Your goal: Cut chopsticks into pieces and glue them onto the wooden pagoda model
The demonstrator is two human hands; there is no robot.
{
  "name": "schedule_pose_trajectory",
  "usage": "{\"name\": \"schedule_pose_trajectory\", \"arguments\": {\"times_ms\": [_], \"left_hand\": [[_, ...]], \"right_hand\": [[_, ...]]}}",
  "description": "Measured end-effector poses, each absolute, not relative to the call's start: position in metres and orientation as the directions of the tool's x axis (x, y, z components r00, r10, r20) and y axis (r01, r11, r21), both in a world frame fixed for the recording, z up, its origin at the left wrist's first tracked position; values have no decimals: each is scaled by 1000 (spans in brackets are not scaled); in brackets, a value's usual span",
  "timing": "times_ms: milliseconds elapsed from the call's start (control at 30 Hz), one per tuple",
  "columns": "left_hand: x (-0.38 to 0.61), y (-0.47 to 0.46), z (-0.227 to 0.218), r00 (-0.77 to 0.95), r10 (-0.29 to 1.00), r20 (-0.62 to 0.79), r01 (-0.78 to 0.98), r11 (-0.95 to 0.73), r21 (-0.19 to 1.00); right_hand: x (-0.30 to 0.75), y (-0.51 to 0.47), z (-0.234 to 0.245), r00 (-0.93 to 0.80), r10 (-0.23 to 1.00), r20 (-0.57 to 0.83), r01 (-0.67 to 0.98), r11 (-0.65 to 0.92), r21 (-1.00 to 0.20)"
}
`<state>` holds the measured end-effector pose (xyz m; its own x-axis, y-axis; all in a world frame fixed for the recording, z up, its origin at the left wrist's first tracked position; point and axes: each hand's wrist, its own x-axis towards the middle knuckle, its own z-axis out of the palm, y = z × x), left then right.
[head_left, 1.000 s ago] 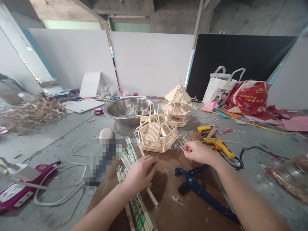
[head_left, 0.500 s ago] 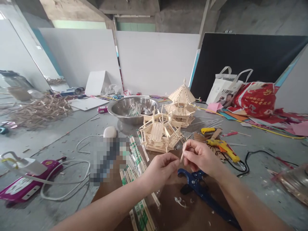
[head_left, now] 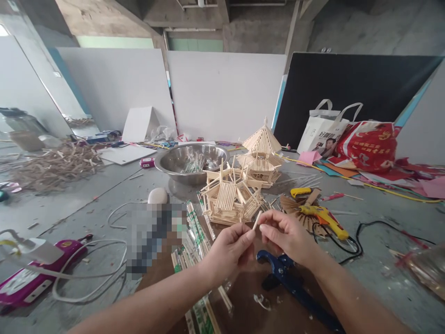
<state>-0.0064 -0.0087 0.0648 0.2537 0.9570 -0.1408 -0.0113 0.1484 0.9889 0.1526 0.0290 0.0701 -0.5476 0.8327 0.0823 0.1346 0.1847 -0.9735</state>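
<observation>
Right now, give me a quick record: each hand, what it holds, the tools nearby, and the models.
Left hand: pinches short stick at its fingertips
Right hand: fingertips beside the stick, contact unclear
Beneath hands: blue cutter on brown board
Ahead: unfinished stick model; roofed pavilion model behind it
Right side: yellow glue gun
Left side: wrapped chopsticks; steel bowl farther back
</observation>
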Motion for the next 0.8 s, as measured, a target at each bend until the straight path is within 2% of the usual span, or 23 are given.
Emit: {"name": "schedule_pose_trajectory", "arguments": {"times_ms": [233,600,800], "left_hand": [[-16,11,45,53,992,-116,-187,124,974],[-27,20,28,120,978,-170,-224,193,955],[-33,30,27,152,965,-213,-359,254,898]], "right_hand": [[156,36,67,-491,866,94,288,264,-921],[165,48,72,-410,910,64,446,261,-856],[153,67,97,-487,864,124,566,420,-709]]}}
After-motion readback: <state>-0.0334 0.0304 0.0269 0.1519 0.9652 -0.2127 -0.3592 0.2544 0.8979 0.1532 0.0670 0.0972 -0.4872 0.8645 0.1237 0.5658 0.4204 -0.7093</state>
